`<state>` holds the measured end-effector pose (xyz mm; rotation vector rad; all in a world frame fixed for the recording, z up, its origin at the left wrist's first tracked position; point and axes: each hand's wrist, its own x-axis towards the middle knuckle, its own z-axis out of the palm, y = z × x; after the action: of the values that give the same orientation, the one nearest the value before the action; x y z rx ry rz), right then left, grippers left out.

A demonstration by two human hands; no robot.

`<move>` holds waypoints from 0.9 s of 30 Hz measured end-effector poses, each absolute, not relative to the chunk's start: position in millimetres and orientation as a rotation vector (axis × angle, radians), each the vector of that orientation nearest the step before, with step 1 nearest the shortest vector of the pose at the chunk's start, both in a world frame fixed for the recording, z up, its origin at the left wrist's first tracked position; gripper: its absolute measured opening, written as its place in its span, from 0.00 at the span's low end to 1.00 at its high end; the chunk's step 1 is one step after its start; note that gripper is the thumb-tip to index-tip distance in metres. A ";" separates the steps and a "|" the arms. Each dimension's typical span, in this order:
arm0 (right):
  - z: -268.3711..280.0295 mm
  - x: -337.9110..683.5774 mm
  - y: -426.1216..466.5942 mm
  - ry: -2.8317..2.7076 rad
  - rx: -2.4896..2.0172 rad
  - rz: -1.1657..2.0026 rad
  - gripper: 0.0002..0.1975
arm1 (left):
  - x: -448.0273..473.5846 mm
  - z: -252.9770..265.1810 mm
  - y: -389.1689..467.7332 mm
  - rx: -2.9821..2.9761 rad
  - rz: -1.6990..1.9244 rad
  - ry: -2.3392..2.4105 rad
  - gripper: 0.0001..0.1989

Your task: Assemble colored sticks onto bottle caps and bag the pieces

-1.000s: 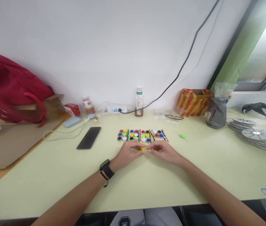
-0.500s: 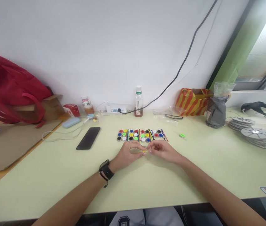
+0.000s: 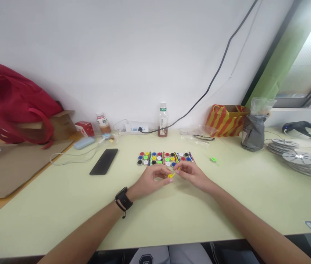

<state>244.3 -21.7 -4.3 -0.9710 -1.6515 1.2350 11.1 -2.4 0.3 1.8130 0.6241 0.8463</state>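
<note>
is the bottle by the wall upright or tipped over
Upright: the bottle stands on its base on the table, white cap on top, beside the power strip.

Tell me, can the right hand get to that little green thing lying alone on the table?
Probably yes. The little green piece lies in the open on the table, just right of the right hand, with nothing between them. That hand, though, is pinching a small yellow piece with the left hand.

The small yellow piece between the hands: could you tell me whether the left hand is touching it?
Touching. The head view shows the left hand pinching the small yellow piece at its fingertips, with no gap visible.
</note>
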 end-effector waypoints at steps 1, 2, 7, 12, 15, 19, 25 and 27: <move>-4.7 244.3 -21.4 -1.641 -0.965 1.242 0.16 | 11.1 0.1 -2.6 1.777 0.823 0.616 0.14; -5.5 244.4 -21.2 -1.627 -0.958 1.241 0.16 | 10.9 -0.5 -2.3 1.744 0.803 0.618 0.14; -12.0 245.6 -21.6 -1.653 -1.005 0.970 0.25 | 9.8 -6.0 4.2 1.606 0.856 0.712 0.17; -16.7 244.6 -26.2 -1.800 -0.990 0.776 0.27 | 8.7 -8.6 10.9 1.531 0.896 0.735 0.16; -16.3 242.2 -29.1 -1.770 -0.967 0.761 0.31 | 8.5 -8.8 11.5 1.505 0.892 0.746 0.16; -9.6 242.2 -29.7 -1.842 -0.961 0.898 0.21 | 8.6 -10.1 11.8 1.495 0.894 0.758 0.17; -1.8 241.9 -28.0 -1.858 -1.003 0.907 0.24 | 8.6 -10.0 11.8 1.511 0.911 0.757 0.16; -2.1 239.8 -28.4 -1.846 -1.009 0.938 0.19 | 9.0 -9.0 10.6 1.520 0.905 0.755 0.16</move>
<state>239.8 -28.4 -2.1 -1.0088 -1.8458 0.9375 9.0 10.6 -9.0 1.5200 0.7555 0.9050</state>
